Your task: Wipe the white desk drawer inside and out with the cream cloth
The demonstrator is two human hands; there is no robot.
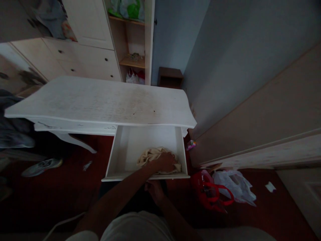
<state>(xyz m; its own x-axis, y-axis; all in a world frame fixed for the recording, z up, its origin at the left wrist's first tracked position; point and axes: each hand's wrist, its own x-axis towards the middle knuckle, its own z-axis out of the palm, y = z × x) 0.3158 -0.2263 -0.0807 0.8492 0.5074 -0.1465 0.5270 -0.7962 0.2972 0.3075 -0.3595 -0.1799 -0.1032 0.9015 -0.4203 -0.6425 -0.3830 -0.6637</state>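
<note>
A white drawer (120, 150) stands pulled out from the right side of a white desk (100, 100). Inside it, at the front right, lies a crumpled cream cloth (150, 154). My left hand (165, 162) reaches into the drawer and lies on the cloth with its fingers curled into the fabric. My right hand (154, 190) is just below the drawer's front edge, in deep shadow. Its fingers are too dark to make out.
A red bag (210, 195) and a white plastic bag (235, 187) lie on the dark red floor right of the drawer. A shoe (41, 166) lies on the floor at the left. A wardrobe with open shelves (132, 40) stands behind the desk, and a wall and a door panel close off the right.
</note>
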